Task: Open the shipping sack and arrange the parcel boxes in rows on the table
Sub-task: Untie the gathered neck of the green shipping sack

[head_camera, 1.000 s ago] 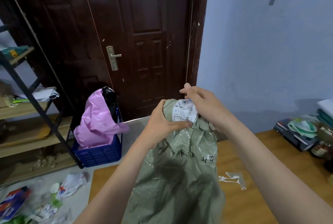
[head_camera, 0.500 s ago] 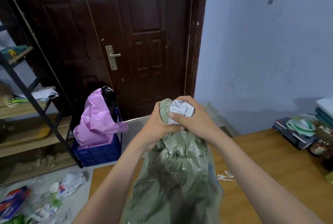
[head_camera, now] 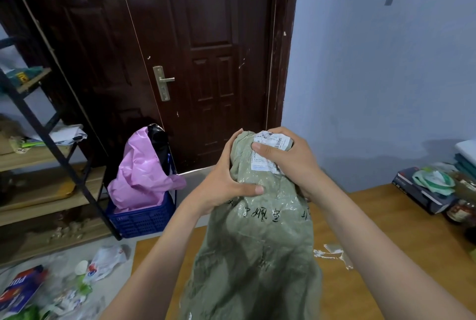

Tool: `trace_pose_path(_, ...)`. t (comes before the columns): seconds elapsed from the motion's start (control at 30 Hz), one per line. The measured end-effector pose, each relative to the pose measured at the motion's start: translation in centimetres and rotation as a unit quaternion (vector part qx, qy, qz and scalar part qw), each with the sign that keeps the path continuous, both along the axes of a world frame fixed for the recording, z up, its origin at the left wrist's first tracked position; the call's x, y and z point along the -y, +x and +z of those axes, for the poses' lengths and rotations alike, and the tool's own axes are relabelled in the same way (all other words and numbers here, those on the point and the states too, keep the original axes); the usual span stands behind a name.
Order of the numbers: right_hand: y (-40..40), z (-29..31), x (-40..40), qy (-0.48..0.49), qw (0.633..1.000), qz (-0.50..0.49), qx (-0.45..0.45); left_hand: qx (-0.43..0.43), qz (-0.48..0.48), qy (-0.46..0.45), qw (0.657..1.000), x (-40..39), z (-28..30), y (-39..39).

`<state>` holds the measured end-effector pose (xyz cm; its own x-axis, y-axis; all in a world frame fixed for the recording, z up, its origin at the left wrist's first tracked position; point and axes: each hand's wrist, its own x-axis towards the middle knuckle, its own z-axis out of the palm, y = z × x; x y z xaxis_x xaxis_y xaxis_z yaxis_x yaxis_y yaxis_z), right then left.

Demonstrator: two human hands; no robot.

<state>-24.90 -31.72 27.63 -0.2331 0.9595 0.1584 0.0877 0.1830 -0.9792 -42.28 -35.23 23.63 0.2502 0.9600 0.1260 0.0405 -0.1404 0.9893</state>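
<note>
A grey-green woven shipping sack (head_camera: 255, 255) stands upright on the wooden table (head_camera: 386, 221), with black handwriting across its front. Its bunched top carries a crumpled white shipping label (head_camera: 268, 149). My left hand (head_camera: 224, 183) grips the sack's neck from the left, thumb across the front. My right hand (head_camera: 286, 160) is closed over the top and the label from the right. The sack's mouth is gathered shut and no parcel boxes show.
White tape scraps (head_camera: 332, 252) lie on the table right of the sack. Books and packets (head_camera: 425, 191) are stacked at the table's far right. A blue crate with a pink bag (head_camera: 144, 183) stands on the floor by the dark door (head_camera: 206, 62). Shelves (head_camera: 38, 155) and floor litter (head_camera: 103, 265) are on the left.
My right hand came down from pinching the label's upper edge and closed over the sack's top. My left hand kept its grip on the neck.
</note>
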Motion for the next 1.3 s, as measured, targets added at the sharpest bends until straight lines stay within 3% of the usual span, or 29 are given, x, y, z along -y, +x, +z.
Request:
trace_pose_path(0.27, -0.5, 3.0, 0.7, 0.038, 0.999, -0.028, -0.025, 0.077, 0.019, 0.034, 0.996, -0.2, 2.2, 1.8)
trace_pose_path(0.6, -0.5, 6.6, 1.1, 0.081, 0.995, -0.029, -0.042, 0.105, 0.018, 0.080, 0.991, -0.5, 5.4, 2.2)
trace_pose_path(1.3, -0.8, 8.0, 1.5, -0.012, 0.998, -0.033, -0.048, 0.091, 0.085, 0.083, 0.989, 0.0, 7.2, 2.2)
